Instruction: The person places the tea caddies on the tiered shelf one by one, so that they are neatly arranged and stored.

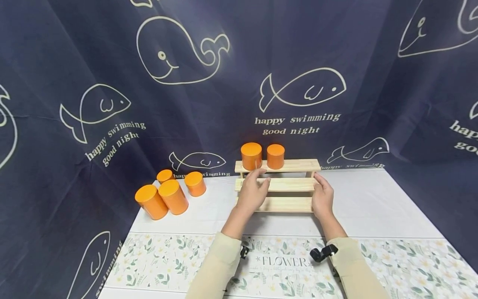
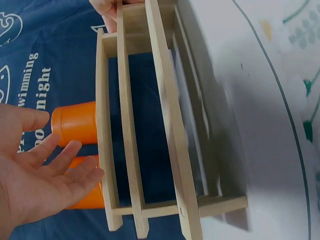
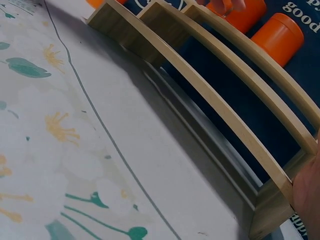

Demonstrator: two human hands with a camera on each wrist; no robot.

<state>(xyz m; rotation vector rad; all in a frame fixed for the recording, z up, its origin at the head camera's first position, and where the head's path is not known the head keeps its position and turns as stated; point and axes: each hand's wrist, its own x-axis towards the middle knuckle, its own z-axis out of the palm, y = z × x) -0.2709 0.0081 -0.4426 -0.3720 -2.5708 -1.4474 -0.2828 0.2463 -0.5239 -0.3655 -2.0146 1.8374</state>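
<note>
A three-tier wooden rack (image 1: 289, 184) stands on the table against the curtain. On its top tier sit two orange canisters: a wider canister (image 1: 251, 155) at the left and a narrower canister (image 1: 275, 157) beside it. My left hand (image 1: 253, 192) is in front of the rack's left part, just by the wider canister; the left wrist view shows its fingers spread, with nothing gripped. At the rack's right end, my right hand (image 1: 323, 197) holds the side, with fingers behind and thumb in front. Only a strip of that hand shows in the right wrist view.
Several more orange canisters (image 1: 174, 197) are grouped on the table to the left, tall ones in front and short ones behind. A white cloth with a flowered band (image 1: 171, 261) covers the table. Dark blue curtain (image 1: 239, 99) with fish drawings hangs behind and at both sides.
</note>
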